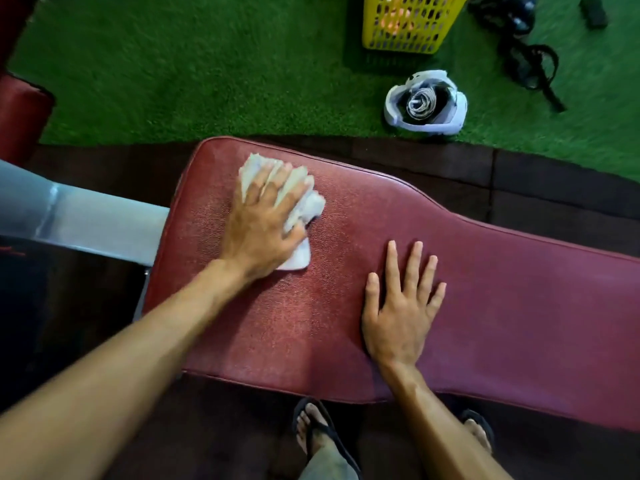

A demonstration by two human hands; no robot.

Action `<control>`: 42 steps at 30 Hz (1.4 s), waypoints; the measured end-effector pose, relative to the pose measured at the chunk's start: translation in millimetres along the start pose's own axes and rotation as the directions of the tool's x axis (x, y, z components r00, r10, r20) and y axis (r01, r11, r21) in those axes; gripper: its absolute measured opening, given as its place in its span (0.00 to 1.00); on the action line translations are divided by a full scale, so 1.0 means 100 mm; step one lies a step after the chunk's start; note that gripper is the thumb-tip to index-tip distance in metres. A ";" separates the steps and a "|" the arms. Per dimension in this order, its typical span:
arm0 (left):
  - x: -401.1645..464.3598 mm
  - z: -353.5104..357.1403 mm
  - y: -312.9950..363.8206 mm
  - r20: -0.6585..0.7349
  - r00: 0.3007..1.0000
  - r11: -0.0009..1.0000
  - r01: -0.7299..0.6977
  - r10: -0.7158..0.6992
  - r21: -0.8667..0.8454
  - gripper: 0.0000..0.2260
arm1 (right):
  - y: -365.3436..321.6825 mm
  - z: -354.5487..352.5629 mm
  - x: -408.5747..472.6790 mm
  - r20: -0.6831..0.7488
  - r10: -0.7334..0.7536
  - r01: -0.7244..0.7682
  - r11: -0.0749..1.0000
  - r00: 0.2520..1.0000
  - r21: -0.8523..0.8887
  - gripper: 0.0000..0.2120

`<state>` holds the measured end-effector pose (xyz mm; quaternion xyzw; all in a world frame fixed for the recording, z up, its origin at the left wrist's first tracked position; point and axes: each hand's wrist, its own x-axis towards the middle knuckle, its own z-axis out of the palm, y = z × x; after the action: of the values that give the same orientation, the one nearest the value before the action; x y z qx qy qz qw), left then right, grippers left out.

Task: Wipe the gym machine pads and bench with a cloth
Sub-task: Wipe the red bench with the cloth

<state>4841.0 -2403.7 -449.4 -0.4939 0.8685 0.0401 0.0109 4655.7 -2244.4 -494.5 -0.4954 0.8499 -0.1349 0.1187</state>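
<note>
A dark red padded bench (502, 306) runs from the middle left to the right edge of the head view. My left hand (263, 220) presses a crumpled white cloth (311, 206) flat against the wide left end of the bench, with its fingers spread and straight over the cloth. My right hand (401, 306) lies flat on the bench pad to the right of the cloth, fingers straight and slightly apart, holding nothing.
A silver metal frame bar (86, 220) joins the bench from the left. Another red pad (20, 123) stands at the far left. On the green turf behind lie a yellow basket (408, 26), a white headset (426, 102) and black straps (526, 60). My feet in sandals (318, 431) stand below the bench.
</note>
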 end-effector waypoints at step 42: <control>0.51 0.50 3.57 -0.035 0.998 0.997 -0.047 0.045 -0.061 0.28 | 3.56 -1.04 0.45 0.216 -0.189 0.212 0.973 0.958 -0.089 0.30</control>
<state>4507.4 -2261.9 -480.8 -0.4744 0.8781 0.0590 -0.0202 4310.8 -2103.5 -523.7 -0.5962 0.7846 -0.0466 0.1639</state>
